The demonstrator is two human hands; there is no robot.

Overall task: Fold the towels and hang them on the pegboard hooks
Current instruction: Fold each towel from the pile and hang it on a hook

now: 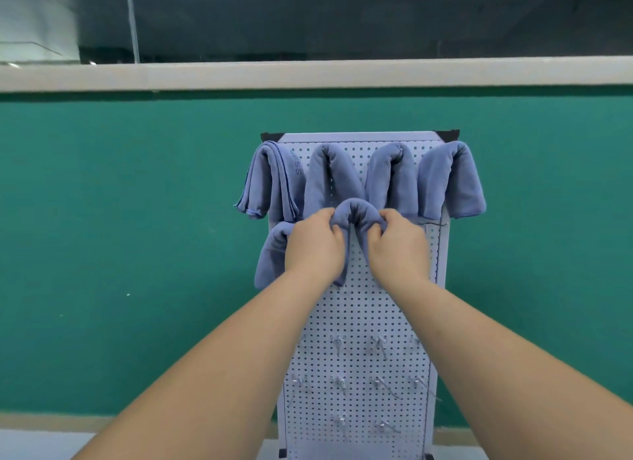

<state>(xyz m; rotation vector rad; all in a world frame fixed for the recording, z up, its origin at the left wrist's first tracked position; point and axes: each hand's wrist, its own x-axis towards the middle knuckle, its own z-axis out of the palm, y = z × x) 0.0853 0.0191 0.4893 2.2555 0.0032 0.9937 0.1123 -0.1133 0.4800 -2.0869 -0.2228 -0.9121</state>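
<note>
Head view puts a white pegboard upright against a green wall, and I read it from the left edge across. Four folded blue towels hang along its top row, the far-left towel showing stitched edges, with three more beside it. Below that one, a fifth towel droops at the board's left side, partly behind my left hand. That hand is pinched closed on the left fall of the middle towel, whose arched fold sits between both hands, just above the knuckles. My right hand is clenched on the right fall of the same cloth. Whether the fold rests on a hook I cannot tell. Lower down, bare metal hooks stick out of the board in rows.
</note>
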